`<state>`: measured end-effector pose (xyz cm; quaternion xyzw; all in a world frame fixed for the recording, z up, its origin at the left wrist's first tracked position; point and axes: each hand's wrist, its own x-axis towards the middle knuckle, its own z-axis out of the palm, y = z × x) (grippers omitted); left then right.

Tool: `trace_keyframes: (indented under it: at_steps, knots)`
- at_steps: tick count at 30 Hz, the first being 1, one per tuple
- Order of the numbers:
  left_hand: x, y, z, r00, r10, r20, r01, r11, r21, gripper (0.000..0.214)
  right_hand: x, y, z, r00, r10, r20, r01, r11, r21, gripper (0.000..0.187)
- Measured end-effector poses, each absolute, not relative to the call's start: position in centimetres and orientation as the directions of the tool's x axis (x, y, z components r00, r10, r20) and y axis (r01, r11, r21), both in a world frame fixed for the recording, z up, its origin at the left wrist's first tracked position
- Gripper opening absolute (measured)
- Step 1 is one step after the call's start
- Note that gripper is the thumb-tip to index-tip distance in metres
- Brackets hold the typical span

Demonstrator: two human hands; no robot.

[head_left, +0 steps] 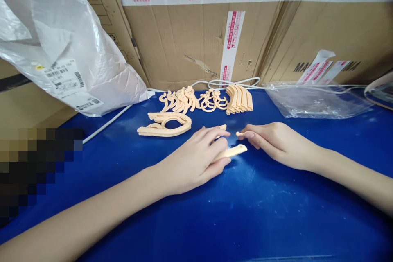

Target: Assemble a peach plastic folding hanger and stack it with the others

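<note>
My left hand (204, 153) is closed around a cream plastic hanger arm (235, 151), whose holed end sticks out to the right between thumb and fingers. Another cream end (223, 127) shows beyond its fingertips; I cannot tell if both belong to one piece. Just to the right, my right hand (273, 143) pinches a small cream plastic part (238, 134), mostly hidden by the fingers. The two hands are apart, low over the blue table. Left of them lie folded hangers (166, 125). Behind are hanger hooks (179, 100), curved pieces (211, 100) and a row of hanger arms (239, 99).
Cardboard boxes (184, 37) form a wall along the back of the blue table (260, 213). A white plastic bag (76, 49) leans in at the left, and a clear plastic bag (316, 100) lies back right. A white cable (107, 123) runs along the back.
</note>
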<state>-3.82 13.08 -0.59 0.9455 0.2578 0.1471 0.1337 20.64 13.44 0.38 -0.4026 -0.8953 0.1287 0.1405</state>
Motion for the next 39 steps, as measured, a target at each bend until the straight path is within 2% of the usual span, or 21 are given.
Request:
trace_keyframes:
  at_steps: [7, 13, 16, 21, 27, 34, 39]
  knots:
    - [-3.7, 13.3, -0.6, 0.801, 0.555, 0.223, 0.458, -0.809, 0.368, 0.019, 20.4, 12.9, 0.7, -0.656, 0.744, 0.125, 0.621, 0.627, -0.471, 0.036]
    - [-3.7, 13.3, -0.5, 0.780, 0.564, 0.272, 0.442, -0.804, 0.399, 0.019, 20.4, 13.0, 0.7, -0.647, 0.752, 0.121, 0.609, 0.606, -0.512, 0.027]
    - [-3.7, 13.2, -0.5, 0.778, 0.568, 0.269, 0.441, -0.799, 0.409, 0.018, 20.4, 13.0, 0.7, -0.649, 0.752, 0.115, 0.618, 0.610, -0.496, 0.029]
    - [-3.7, 13.2, -0.7, 0.782, 0.573, 0.244, 0.457, -0.794, 0.402, 0.015, 20.3, 12.8, 0.5, -0.660, 0.744, 0.104, 0.659, 0.640, -0.395, 0.035]
    - [-3.6, 13.4, -1.2, 0.804, 0.529, 0.270, 0.460, -0.842, 0.281, 0.024, 20.3, 12.7, -0.3, -0.663, 0.737, 0.127, 0.681, 0.665, -0.305, 0.035]
    - [-3.7, 13.4, -1.0, 0.816, 0.506, 0.280, 0.438, -0.857, 0.273, 0.028, 20.3, 12.6, -0.9, -0.710, 0.656, 0.258, 0.673, 0.739, -0.028, 0.038]
    - [-3.7, 13.4, -1.0, 0.819, 0.501, 0.280, 0.436, -0.860, 0.265, 0.029, 20.4, 12.6, -1.1, -0.730, 0.602, 0.324, 0.657, 0.748, 0.092, 0.037]
